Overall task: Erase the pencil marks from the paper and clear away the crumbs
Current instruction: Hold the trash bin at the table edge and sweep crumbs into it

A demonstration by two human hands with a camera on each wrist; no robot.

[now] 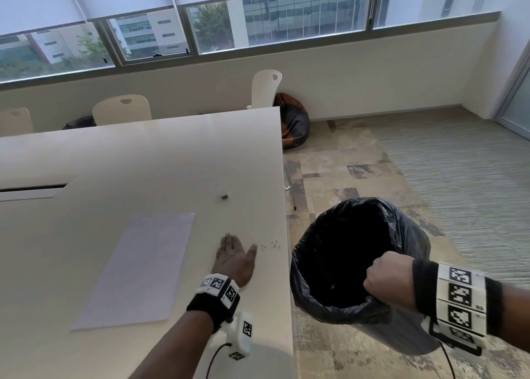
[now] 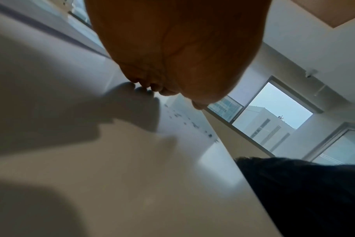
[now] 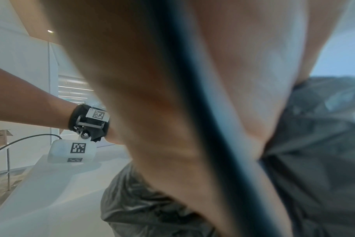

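Note:
A white sheet of paper (image 1: 140,266) lies flat on the pale table (image 1: 114,160). To its right my left hand (image 1: 235,252) lies flat on the table, fingers straight and palm down. Dark eraser crumbs (image 1: 271,244) are scattered just right of its thumb, close to the table's right edge; the left wrist view shows the crumbs (image 2: 184,118) beyond the fingertips (image 2: 146,85). My right hand (image 1: 385,276) grips the near rim of a bin lined with a black bag (image 1: 358,252), held beside the table edge. A small eraser (image 1: 225,194) stands further back on the table.
White chairs (image 1: 122,110) line the table's far side, and a dark beanbag (image 1: 292,120) sits on the floor by the wall. A slot (image 1: 31,189) is cut into the table at the left. Patterned carpet (image 1: 430,163) spreads out to the right.

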